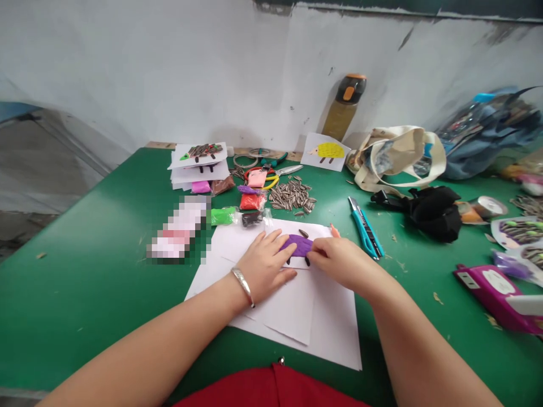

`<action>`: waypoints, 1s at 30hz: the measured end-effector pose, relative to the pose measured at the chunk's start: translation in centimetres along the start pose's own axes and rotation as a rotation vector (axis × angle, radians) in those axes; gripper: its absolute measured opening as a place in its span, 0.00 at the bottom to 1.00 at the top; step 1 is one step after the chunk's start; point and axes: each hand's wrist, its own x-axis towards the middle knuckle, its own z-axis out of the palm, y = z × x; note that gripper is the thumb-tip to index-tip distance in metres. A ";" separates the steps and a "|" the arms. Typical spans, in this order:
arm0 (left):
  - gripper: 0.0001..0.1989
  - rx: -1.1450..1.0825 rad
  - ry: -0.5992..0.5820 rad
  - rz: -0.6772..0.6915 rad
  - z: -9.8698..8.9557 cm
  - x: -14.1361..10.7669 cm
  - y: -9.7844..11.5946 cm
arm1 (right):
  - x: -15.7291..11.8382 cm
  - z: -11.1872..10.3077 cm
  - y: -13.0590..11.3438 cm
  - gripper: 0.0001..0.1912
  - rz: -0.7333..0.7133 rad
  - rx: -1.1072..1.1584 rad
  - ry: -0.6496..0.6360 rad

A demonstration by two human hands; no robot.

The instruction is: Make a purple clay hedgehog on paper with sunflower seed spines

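A hedgehog-like figure of purple clay (298,245) with short black legs lies on white paper (280,322). My left hand (265,263), with a silver bangle on the wrist, rests on the paper with fingers spread, the fingertips at the clay's left edge. At the right end of the clay, my right hand (333,257) has its fingers pinched together; whatever is between them is hidden. One sunflower seed (304,233) shows at the top edge of the clay. A bit of pink clay (335,230) peeks out beyond my right hand.
Behind the paper are bagged green clay (223,216), red clay (251,201), a sunflower seed pile (292,195) and scissors (289,169). A teal utility knife (365,229) lies to the right, near a black pouch (435,213). A finished card (326,151) leans against the wall.
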 end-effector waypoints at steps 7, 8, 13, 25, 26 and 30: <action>0.25 -0.006 -0.044 -0.029 -0.2 -0.4 0.2 | 0.2 0.3 0.0 0.17 0.019 -0.020 -0.021; 0.25 -0.003 -0.038 -0.027 -0.3 -0.4 0.2 | 0.1 0.2 -0.1 0.17 0.018 -0.020 -0.024; 0.24 0.004 -0.006 -0.020 -0.4 -0.3 0.1 | 0.1 0.1 -0.3 0.16 0.010 -0.034 -0.022; 0.22 0.059 0.066 -0.027 -0.7 -0.7 0.1 | -0.1 0.8 -1.4 0.15 -0.023 -0.111 0.051; 0.22 0.059 0.062 -0.030 -0.6 -0.7 0.0 | -0.1 1.0 -1.5 0.14 -0.021 -0.133 0.056; 0.22 0.051 0.029 -0.047 -0.4 -0.7 -0.1 | -0.2 1.5 -2.0 0.13 0.004 -0.244 0.074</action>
